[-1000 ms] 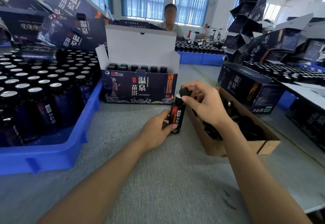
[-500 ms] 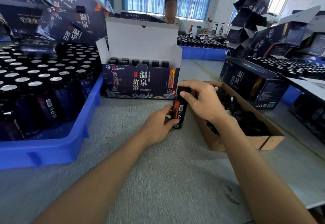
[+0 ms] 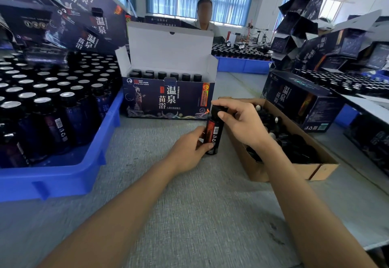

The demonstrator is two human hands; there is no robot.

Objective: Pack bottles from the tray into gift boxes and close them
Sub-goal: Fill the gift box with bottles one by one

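A small dark bottle [image 3: 213,134] with an orange label stands upright on the grey table. My left hand [image 3: 189,151] grips its lower body. My right hand [image 3: 240,123] is closed over the black cap [image 3: 216,110] on its top. Just behind stands an open dark gift box [image 3: 168,99] with its white lid raised and a row of capped bottles inside. At the left, a blue tray [image 3: 69,175] holds several dark bottles with silver tops.
A brown cardboard box [image 3: 294,168] of black caps lies right of my hands. A closed gift box [image 3: 299,101] sits behind it. Empty gift boxes are stacked at the upper left and right. A person sits across the table.
My right hand has lowered the black cap onto the bottle's top and stays pressed over it. My left hand keeps its grip on the bottle.
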